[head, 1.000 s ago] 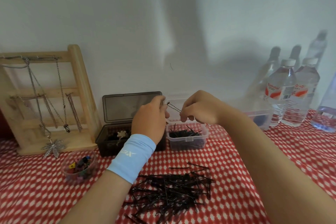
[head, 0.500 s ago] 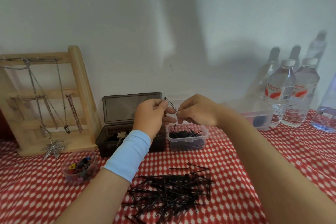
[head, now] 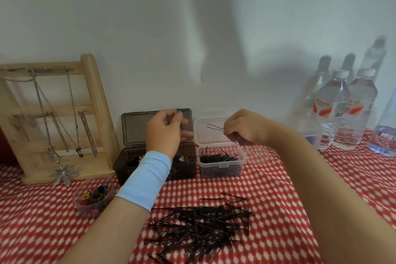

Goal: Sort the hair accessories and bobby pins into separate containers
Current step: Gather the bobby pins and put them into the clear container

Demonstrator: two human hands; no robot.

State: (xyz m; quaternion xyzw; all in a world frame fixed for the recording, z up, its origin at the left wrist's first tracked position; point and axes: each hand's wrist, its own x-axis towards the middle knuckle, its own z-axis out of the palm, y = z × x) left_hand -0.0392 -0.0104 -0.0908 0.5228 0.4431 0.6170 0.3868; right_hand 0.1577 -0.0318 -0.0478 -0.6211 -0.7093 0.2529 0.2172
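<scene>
We see the hands have parted. The left hand point(head: 169, 133), above the dark box point(head: 126, 167), pinches a dark pin point(head: 178, 111). The right hand point(head: 244, 128) pinches a wavy hairpin point(head: 214, 127) over the clear tub point(head: 220, 166). Loose bobby pins point(head: 199, 225) lie by the table's point(head: 278, 188) front edge.

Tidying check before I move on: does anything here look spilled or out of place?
Only the heap of black pins lying loose on the checked cloth, in front of the clear box that already holds some. The bottles stand upright; nothing looks damaged.
</scene>
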